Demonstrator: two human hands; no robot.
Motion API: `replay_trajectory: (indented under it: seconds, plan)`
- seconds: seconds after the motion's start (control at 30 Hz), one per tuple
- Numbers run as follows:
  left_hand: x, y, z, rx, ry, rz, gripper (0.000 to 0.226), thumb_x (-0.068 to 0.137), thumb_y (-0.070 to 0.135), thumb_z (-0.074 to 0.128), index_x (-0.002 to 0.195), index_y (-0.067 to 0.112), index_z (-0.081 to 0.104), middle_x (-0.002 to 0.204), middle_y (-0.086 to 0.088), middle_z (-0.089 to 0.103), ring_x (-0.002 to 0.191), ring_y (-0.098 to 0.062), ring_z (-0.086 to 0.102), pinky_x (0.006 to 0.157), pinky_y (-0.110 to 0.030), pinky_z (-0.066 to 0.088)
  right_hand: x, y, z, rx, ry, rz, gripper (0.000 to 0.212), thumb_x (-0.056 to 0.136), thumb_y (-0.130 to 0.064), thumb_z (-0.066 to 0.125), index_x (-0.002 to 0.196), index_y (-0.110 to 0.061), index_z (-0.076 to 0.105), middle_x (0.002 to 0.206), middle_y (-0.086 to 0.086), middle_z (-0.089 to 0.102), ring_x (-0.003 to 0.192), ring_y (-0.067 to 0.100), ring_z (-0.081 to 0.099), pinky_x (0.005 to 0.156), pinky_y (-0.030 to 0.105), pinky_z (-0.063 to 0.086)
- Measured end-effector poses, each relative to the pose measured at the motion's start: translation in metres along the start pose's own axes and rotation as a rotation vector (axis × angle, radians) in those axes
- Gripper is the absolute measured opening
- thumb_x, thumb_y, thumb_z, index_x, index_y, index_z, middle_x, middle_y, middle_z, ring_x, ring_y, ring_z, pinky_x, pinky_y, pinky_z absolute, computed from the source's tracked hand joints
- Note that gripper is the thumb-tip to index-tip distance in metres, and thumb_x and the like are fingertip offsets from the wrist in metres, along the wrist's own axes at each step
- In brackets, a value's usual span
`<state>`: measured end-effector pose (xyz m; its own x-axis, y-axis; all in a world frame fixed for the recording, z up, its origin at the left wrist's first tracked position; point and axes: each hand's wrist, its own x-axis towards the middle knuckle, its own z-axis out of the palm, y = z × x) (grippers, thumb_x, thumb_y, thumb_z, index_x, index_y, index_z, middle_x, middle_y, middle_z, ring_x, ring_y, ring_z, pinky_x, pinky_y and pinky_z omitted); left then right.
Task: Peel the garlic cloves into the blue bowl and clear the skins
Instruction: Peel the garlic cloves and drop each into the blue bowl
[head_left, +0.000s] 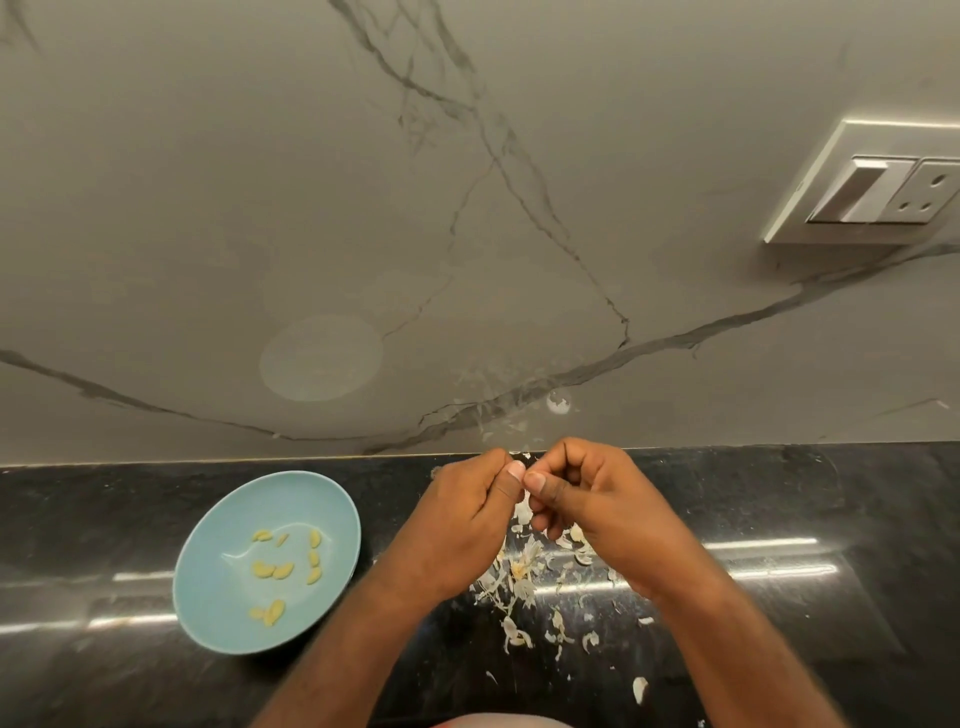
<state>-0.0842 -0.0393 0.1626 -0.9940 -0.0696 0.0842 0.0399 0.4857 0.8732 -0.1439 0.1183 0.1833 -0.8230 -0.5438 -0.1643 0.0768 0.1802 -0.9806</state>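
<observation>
Head view, left hand (457, 519), right hand (597, 499) pinching garlic clove (522, 508), axis unclear

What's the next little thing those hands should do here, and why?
Probably pull the skin off the garlic clove that the left hand and right hand pinch between them; how bare it is stays hidden. Peeled cloves lie in the blue bowl and skins litter the counter, so peeling seems mid-way.
</observation>
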Motion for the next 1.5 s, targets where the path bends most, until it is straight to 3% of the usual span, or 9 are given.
replay_trajectory:
  seconds: [0.2,0.4,0.53,0.7,0.93,1.1,1.2,1.37,1.5]
  plan:
    - [0.004,0.012,0.003,-0.471,0.051,-0.263,0.038,0.104,0.025,0.041,0.07,0.013,0.051,0.055,0.009,0.042,0.052,-0.007,0.036,0.05,-0.02,0.032,-0.002,0.006,0.017,0.022,0.153,-0.236,0.005,0.09,-0.005,0.069,0.088,-0.008,0.072,0.079,0.007,0.075,0.073,0.014,0.071,0.066,0.022,0.054]
    - [0.001,0.016,0.004,-0.719,-0.009,-0.429,0.039,0.104,0.026,0.04,0.066,0.017,0.045,0.053,0.006,0.036,0.045,-0.007,0.027,0.042,-0.018,0.021,0.0,0.023,0.02,-0.215,0.251,-0.498,0.017,0.09,-0.007,0.071,0.093,-0.023,0.076,0.086,-0.008,0.074,0.084,0.02,0.072,0.076,0.041,0.059]
    - [0.0,0.015,0.002,-0.841,-0.034,-0.452,0.041,0.103,0.028,0.041,0.064,0.019,0.044,0.053,0.005,0.034,0.043,-0.006,0.025,0.038,-0.016,0.021,0.004,0.025,0.019,-0.321,0.241,-0.641,0.008,0.092,-0.016,0.068,0.095,-0.019,0.074,0.088,-0.012,0.072,0.085,0.016,0.07,0.074,0.036,0.058]
    - [-0.002,0.009,0.0,-0.843,-0.033,-0.418,0.043,0.101,0.042,0.045,0.065,0.019,0.047,0.054,0.004,0.037,0.044,-0.007,0.028,0.038,-0.016,0.023,0.005,0.025,0.019,-0.076,0.17,-0.366,0.015,0.089,-0.006,0.071,0.097,-0.018,0.074,0.09,-0.001,0.075,0.088,0.016,0.072,0.079,0.029,0.058]
    - [-0.01,-0.008,0.001,-0.205,0.125,-0.088,0.036,0.101,0.031,0.045,0.07,0.019,0.058,0.057,0.012,0.055,0.053,-0.002,0.048,0.053,-0.021,0.042,0.004,0.024,0.029,0.33,0.132,-0.075,0.02,0.082,-0.02,0.069,0.089,-0.002,0.071,0.079,0.016,0.071,0.068,0.02,0.064,0.056,0.027,0.052]
    - [-0.02,-0.025,0.0,-0.045,0.237,-0.04,0.03,0.1,0.034,0.051,0.079,0.017,0.063,0.066,0.002,0.061,0.063,-0.015,0.057,0.06,-0.035,0.05,0.005,0.025,0.041,0.339,0.074,0.036,0.017,0.096,-0.017,0.061,0.088,-0.003,0.067,0.072,0.008,0.066,0.062,0.017,0.059,0.053,0.026,0.05]
    - [-0.027,-0.037,0.003,0.036,0.225,-0.022,0.028,0.098,0.037,0.055,0.08,0.017,0.064,0.067,0.005,0.061,0.063,-0.015,0.055,0.062,-0.042,0.049,0.008,0.028,0.054,0.304,0.069,0.143,0.029,0.1,-0.03,0.055,0.082,-0.008,0.062,0.065,0.005,0.058,0.055,0.013,0.053,0.05,0.024,0.044]
    - [-0.046,-0.049,0.003,0.114,0.223,-0.126,0.017,0.092,0.034,0.064,0.084,0.02,0.068,0.073,0.009,0.066,0.071,-0.009,0.061,0.069,-0.034,0.053,0.024,0.041,0.078,0.19,0.02,0.287,0.035,0.101,-0.043,0.052,0.076,-0.018,0.051,0.055,-0.005,0.043,0.047,0.005,0.038,0.042,0.019,0.032]
    - [-0.064,-0.063,-0.004,0.074,0.301,-0.195,0.013,0.097,0.023,0.059,0.089,0.022,0.069,0.079,0.012,0.067,0.078,-0.005,0.062,0.071,-0.027,0.052,0.041,0.05,0.102,0.155,0.033,0.268,0.023,0.102,-0.035,0.054,0.099,-0.013,0.058,0.061,-0.001,0.046,0.046,0.006,0.041,0.041,0.02,0.032]
